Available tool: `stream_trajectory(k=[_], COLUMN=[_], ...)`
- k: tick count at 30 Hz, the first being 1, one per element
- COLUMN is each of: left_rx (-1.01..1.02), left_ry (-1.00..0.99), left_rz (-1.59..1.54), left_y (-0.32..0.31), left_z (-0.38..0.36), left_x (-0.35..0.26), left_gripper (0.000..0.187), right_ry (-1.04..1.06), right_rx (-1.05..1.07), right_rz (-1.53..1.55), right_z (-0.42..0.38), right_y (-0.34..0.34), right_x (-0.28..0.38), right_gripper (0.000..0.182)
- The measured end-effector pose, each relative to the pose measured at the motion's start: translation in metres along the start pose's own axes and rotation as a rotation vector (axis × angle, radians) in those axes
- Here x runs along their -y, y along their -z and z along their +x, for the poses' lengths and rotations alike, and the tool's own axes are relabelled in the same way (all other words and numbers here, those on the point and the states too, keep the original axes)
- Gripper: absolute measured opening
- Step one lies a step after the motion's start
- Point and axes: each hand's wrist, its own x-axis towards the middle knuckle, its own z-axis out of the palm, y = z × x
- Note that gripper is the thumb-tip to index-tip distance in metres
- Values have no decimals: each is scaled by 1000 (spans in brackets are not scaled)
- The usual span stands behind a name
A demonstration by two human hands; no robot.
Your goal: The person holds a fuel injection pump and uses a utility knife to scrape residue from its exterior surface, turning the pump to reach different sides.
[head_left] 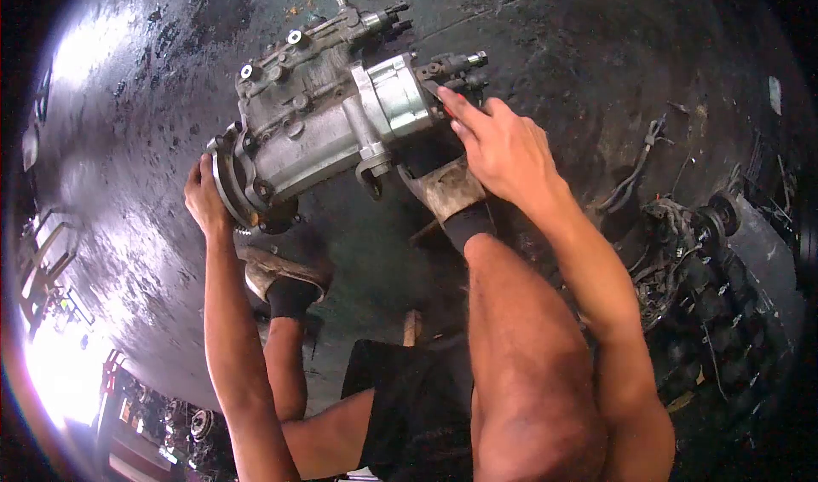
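A grey metal fuel injection pump (311, 145) lies on the dark floor in front of me. Its left end has a round flange (223, 184), and fittings with threaded ends stick out at its right end. My left hand (207, 196) grips the flange's rim, with its fingers partly hidden behind it. At the pump's right end, beside the bright metal section (400, 94), my right hand (503, 145) is closed around a small tool with a red part (453, 105). A flat dark tip points at the pump's end face; most of the tool is hidden in my fingers.
My two shoes (452, 190) stand close below the pump, one on each side. Greasy metal parts and cables (673, 243) are heaped at the right. A curved cable (635, 162) lies on the stained floor (554, 47). More parts (200, 427) sit at the lower left.
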Motion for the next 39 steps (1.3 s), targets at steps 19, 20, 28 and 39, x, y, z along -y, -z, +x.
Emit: stream_trajectory(k=[19,20,28,39], left_rx=[-19,-17,8,-5], left_ry=[-76,-78,-43,-50], left_rz=[-19,-18,39,-8], left_y=[-1,-2,1,-2], left_z=[2,3,3,7], left_x=[3,5,3,7], left_gripper=[51,51,52,52], right_ry=[-12,-15,1,-31], right_rx=[2,2,-65,45], right_rz=[-148,-147,-228,-175], right_z=[2,-1,5,-2], right_y=[8,8,2,18], right_x=[17,18,19,27], right_gripper=[48,48,50,47])
